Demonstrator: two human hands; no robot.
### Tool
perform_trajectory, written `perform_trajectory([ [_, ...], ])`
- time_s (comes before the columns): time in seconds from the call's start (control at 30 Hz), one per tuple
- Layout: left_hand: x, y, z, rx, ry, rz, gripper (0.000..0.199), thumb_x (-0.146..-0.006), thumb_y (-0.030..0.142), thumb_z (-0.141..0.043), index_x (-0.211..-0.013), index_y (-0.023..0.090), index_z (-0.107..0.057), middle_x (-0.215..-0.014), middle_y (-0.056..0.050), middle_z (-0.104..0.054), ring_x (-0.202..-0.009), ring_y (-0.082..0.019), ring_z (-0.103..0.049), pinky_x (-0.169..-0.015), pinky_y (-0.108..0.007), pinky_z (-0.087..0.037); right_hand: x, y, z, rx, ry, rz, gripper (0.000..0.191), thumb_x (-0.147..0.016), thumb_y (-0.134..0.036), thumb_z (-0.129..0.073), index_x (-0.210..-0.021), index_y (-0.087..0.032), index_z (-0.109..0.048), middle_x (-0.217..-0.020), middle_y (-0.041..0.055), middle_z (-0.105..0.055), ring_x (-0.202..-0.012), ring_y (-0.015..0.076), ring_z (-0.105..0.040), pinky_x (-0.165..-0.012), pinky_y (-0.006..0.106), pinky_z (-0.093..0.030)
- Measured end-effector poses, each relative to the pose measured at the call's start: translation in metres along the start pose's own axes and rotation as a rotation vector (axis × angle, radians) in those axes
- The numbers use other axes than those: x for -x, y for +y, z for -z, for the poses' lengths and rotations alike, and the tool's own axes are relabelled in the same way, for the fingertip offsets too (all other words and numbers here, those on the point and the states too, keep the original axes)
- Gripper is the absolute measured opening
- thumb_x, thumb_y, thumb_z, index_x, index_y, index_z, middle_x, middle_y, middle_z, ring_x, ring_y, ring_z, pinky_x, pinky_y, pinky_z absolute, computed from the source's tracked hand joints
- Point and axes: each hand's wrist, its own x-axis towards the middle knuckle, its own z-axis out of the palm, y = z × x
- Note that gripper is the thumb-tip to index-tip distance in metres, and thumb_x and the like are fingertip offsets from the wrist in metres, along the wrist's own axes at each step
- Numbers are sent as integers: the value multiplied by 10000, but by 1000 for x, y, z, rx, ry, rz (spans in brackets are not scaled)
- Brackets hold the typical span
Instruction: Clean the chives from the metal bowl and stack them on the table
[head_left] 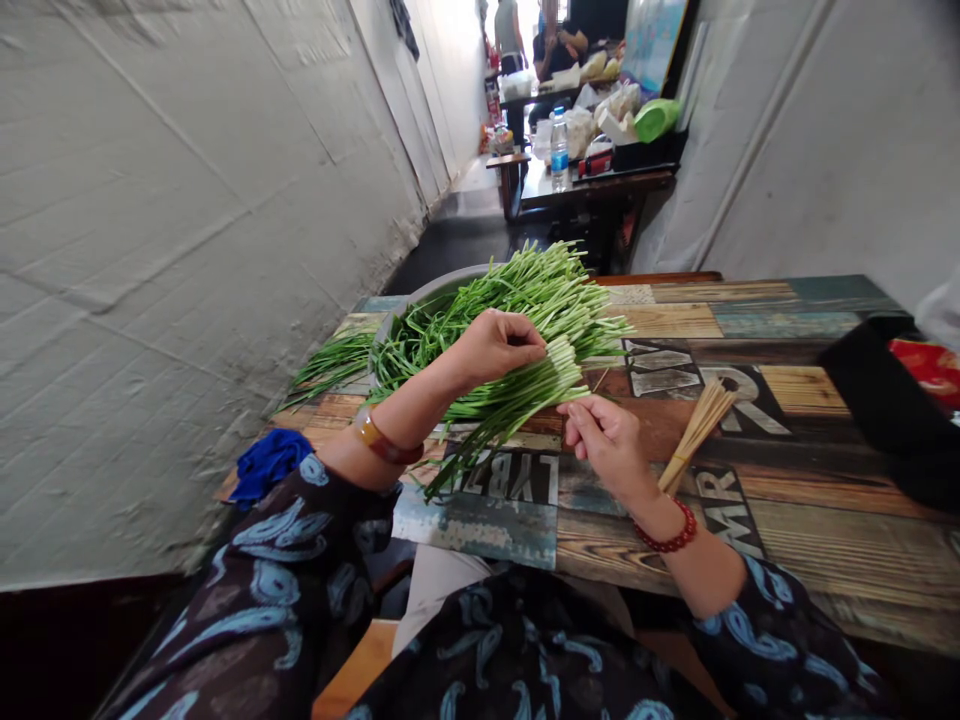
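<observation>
A large heap of garlic chives (pixel 525 300), pale stem ends toward the right, fills a grey metal basin (pixel 409 300) and spills over its near side onto the table. My left hand (pixel 499 345) lies over the near bunch, thumb and fingertips closed in a pinch at the pale stems; exactly how many stems it grips is hidden. Just right of the bunch, my right hand (pixel 606 440) has its thumb and forefinger pinched at the end of a chive stem, the other fingers curled in. A bundle of thin bamboo skewers (pixel 697 435) lies right of that hand.
More chives (pixel 334 370) lie left of the basin. A blue cloth (pixel 270 465) sits at the left table corner. On the right are a black object (pixel 885 410) and a red packet (pixel 930 370). Beyond, another table bears a water bottle (pixel 559 150) and bags; people are behind it.
</observation>
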Motion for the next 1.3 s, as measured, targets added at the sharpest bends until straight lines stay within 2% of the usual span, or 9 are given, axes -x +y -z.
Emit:
perform_trajectory([
  [0.1,1,0,-1,18,-3,0,98,-699,171,-735,-615,129,-707,-621,-3,-636,-619,-93,-535,-627,-231,-417,-2,2,0,-12,-10,2,350,-973,-466,-546,-913,-159,-705,-583,-28,-606,-403,75,-515,-415,191,-394],
  [0.23,7,1,2,175,-66,44,137,-733,251,-760,-703,121,-728,-657,-3,-648,-626,-90,-527,-621,-223,-414,-6,3,1,-60,-43,-12,362,-947,-495,-579,-906,-158,-703,-585,-27,-608,-407,78,-520,-404,190,-393],
  [0.43,4,0,8,353,-207,146,427,-641,327,-882,-1004,130,-774,-872,-59,-752,-747,-126,-635,-711,-238,-492,-11,-2,4,-109,-60,-10,371,-920,-506,-610,-891,-148,-705,-571,-33,-592,-400,72,-505,-389,182,-373],
  [0.53,-5,1,7,309,-367,153,391,-608,343,-907,-928,148,-796,-896,-74,-775,-761,-147,-664,-741,-264,-524,-11,-3,5,-98,-62,-10,377,-916,-509,-611,-903,-148,-719,-579,-29,-600,-403,73,-508,-389,182,-375],
  [0.63,-12,0,5,260,-457,183,320,-599,406,-907,-756,152,-792,-776,-73,-768,-659,-152,-650,-678,-285,-540,-13,-2,6,-82,-59,-14,380,-914,-510,-612,-923,-150,-735,-593,-24,-616,-408,76,-515,-394,187,-384],
  [0.83,-13,1,14,225,-378,205,362,-629,460,-887,-748,137,-778,-713,-55,-738,-621,-128,-612,-620,-255,-515,-15,1,8,-17,-13,37,367,-944,-480,-587,-997,-151,-743,-636,-12,-645,-452,90,-550,-442,200,-418],
  [1.0,-14,-1,18,173,-392,210,413,-700,496,-835,-677,102,-715,-620,10,-639,-562,-56,-483,-541,-173,-396,-16,1,11,130,42,106,344,-972,-445,-545,-923,-168,-742,-599,-15,-630,-437,95,-526,-442,212,-383],
  [1.17,-17,-4,14,159,-398,261,411,-727,501,-814,-752,101,-723,-665,0,-656,-591,-70,-513,-568,-190,-431,-16,-1,11,217,90,198,303,-975,-391,-536,-859,-181,-720,-582,-14,-627,-487,117,-545,-489,228,-394],
  [1.3,-16,-5,11,164,-371,295,420,-711,483,-841,-681,98,-675,-583,17,-594,-544,-61,-482,-524,-180,-414,-14,-1,9,244,121,242,294,-982,-363,-525,-842,-178,-706,-573,-17,-615,-518,128,-564,-541,243,-409],
])
